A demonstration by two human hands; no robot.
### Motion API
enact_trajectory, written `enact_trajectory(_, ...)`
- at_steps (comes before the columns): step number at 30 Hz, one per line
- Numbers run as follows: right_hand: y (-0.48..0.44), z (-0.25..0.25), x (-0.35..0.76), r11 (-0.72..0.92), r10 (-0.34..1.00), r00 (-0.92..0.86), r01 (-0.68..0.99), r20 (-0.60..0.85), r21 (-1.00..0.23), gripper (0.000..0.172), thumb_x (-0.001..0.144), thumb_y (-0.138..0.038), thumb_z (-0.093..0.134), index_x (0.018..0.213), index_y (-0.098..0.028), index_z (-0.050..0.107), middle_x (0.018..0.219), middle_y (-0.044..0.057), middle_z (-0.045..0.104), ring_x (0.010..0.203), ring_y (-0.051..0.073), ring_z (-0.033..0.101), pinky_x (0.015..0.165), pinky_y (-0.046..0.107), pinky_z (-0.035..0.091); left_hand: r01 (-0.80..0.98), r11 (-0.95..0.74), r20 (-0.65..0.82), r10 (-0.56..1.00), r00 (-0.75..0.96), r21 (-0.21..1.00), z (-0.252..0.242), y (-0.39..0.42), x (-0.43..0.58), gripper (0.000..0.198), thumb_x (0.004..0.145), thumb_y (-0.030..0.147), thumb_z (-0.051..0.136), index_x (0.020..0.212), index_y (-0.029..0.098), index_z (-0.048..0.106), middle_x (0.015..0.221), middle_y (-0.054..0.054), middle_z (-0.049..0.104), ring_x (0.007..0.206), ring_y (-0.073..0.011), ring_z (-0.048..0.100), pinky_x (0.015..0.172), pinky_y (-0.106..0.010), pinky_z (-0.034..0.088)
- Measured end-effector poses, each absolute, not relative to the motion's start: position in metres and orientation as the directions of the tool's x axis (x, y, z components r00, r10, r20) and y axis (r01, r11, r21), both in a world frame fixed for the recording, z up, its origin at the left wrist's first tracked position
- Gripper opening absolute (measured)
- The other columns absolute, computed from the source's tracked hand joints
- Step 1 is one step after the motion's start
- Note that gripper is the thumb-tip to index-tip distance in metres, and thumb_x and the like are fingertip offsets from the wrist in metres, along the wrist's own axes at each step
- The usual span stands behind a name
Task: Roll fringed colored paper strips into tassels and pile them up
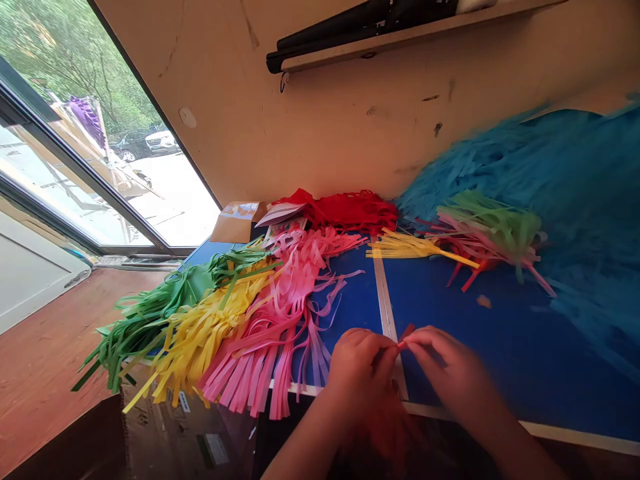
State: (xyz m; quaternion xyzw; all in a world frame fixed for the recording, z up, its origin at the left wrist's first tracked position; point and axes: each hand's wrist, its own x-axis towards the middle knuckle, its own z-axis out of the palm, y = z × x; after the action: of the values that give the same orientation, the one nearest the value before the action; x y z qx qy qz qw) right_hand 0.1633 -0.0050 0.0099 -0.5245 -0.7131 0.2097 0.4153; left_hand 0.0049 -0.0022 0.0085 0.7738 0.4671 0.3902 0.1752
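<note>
My left hand [357, 373] and my right hand [440, 363] meet above the near edge of a blue table [500, 333]. Their fingertips pinch a small red paper strip [403, 344] between them. Below the hands hangs a blurred bunch of red paper fringe [385, 427], partly hidden by my wrists. To the left of my left hand lies pink paper fringe [265, 347], with yellow [200, 340] and green fringe [150, 320] beyond it. Another small bundle of green, pink, yellow and red strips [480, 240] lies beyond my right hand.
A large heap of blue fringe [525, 180] rises against the wall at right, and red fringe [345, 210] lies at the table's far edge. A metal strip [384, 300] runs across the tabletop. A cardboard box [185, 433] stands below the near edge, beside a wooden floor [50, 333].
</note>
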Motion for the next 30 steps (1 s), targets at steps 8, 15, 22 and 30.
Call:
enact_trajectory(8,-0.0067,0.0009,0.1571,0.419,0.901,-0.180,0.601,0.395,-0.681,0.022,0.088,-0.031,0.039,0.078,-0.024,0.057,0.078,0.003,0.063,0.077,0.016,0.060,0.068,0.029,0.048,0.626,-0.492,0.396,0.868,0.299,0.605,0.0048,-0.0016,0.0060,0.008,0.080,0.019,0.057,0.082,0.020,0.065,0.075,-0.002,0.069,0.070,-0.0172,0.062,0.068,-0.030,0.046)
enact_trajectory(15,-0.0056,0.0032,0.1598,0.373,0.904,-0.070,0.612,0.421,-0.698,0.023,0.087,-0.034,0.039,0.074,-0.023,0.055,0.075,0.003,0.061,0.074,0.017,0.058,0.066,0.029,0.047,0.650,-0.511,0.436,0.851,0.293,0.563,0.0072,-0.0034,0.0089,0.009,0.076,0.016,0.056,0.073,0.019,0.064,0.064,-0.002,0.066,0.060,-0.0158,0.059,0.060,-0.028,0.043)
enact_trajectory(22,-0.0055,0.0065,0.1594,0.322,0.932,-0.045,0.557,0.359,-0.765,0.023,0.086,-0.036,0.041,0.080,-0.023,0.058,0.081,0.003,0.063,0.078,0.017,0.060,0.067,0.028,0.049,0.663,-0.419,0.366,0.902,0.228,0.620,0.0081,-0.0045,0.0055,0.009,0.073,0.015,0.057,0.075,0.020,0.064,0.065,0.000,0.065,0.062,-0.0149,0.058,0.059,-0.025,0.042)
enact_trajectory(30,-0.0056,0.0062,0.1621,0.283,0.959,-0.118,0.477,0.258,-0.832,0.022,0.084,-0.039,0.045,0.080,-0.024,0.060,0.081,0.001,0.065,0.075,0.015,0.061,0.067,0.024,0.049,0.667,-0.441,0.357,0.894,0.271,0.600,0.0109,-0.0050,0.0059,0.008,0.074,0.016,0.057,0.078,0.019,0.063,0.067,-0.001,0.064,0.064,-0.0160,0.058,0.061,-0.027,0.042)
